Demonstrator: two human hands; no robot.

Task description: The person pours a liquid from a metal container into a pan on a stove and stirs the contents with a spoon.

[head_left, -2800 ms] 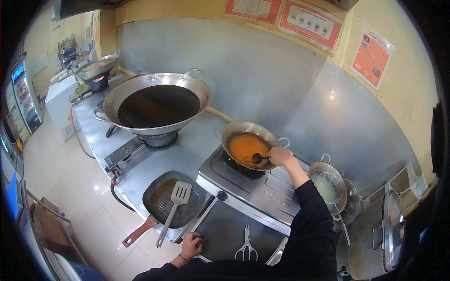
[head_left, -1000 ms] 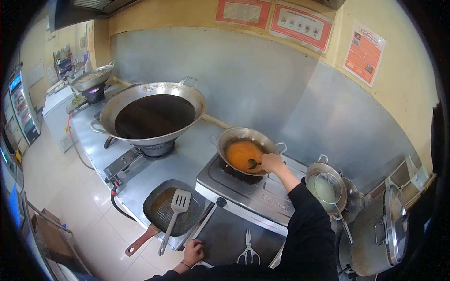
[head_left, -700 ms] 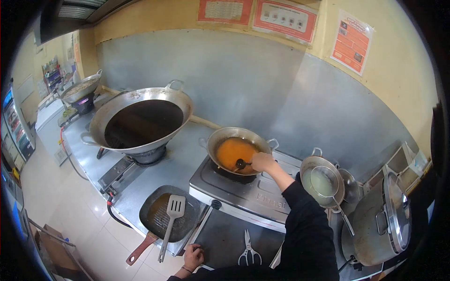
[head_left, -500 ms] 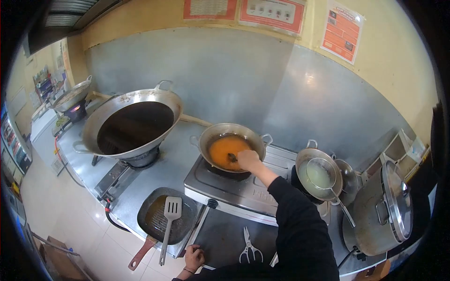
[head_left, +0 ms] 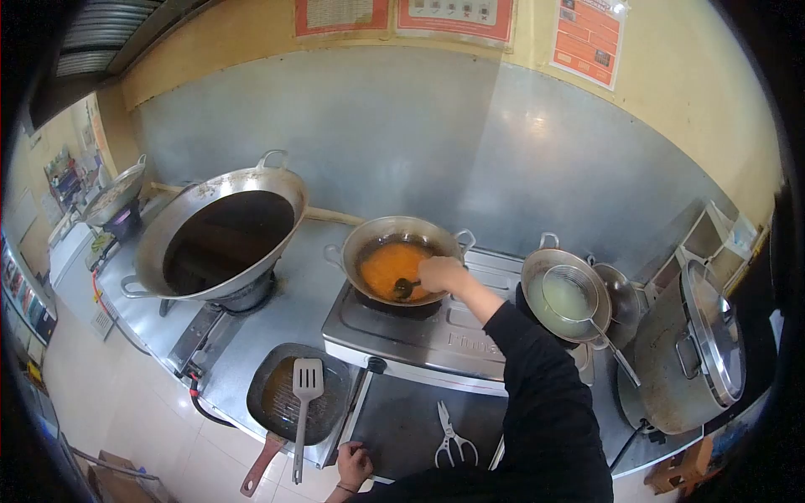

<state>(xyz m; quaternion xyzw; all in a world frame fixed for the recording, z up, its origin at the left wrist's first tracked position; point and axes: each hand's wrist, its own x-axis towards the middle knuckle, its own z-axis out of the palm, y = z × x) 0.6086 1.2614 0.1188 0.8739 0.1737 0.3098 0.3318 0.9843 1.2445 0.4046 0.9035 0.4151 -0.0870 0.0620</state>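
My right hand (head_left: 442, 275) is over the small two-handled wok (head_left: 329, 255) on the stove, its fingers closed round a small black ladle (head_left: 403, 289). The ladle's bowl dips into the orange food (head_left: 387, 261), which has darker liquid round its far edge. Most of the ladle's handle is hidden by my fingers. My left hand (head_left: 354, 464) is down at the counter's front edge, fingers curled, with nothing visible in it. Just left of that hand, a metal slotted spatula (head_left: 308, 381) lies across a square grill pan (head_left: 331, 412). White-handled scissors (head_left: 454, 440) lie to its right.
A big wok (head_left: 289, 189) of dark liquid stands at the left. Right of the stove (head_left: 394, 339) are a pan (head_left: 537, 267) of pale liquid with a strainer (head_left: 579, 291) in it, and a tall lidded pot (head_left: 662, 369). A metal splashback (head_left: 377, 126) rises behind.
My right hand and the ladle have shifted slightly left and nearer me within the small wok. The whole view has moved a little. My left hand stays at the counter edge.
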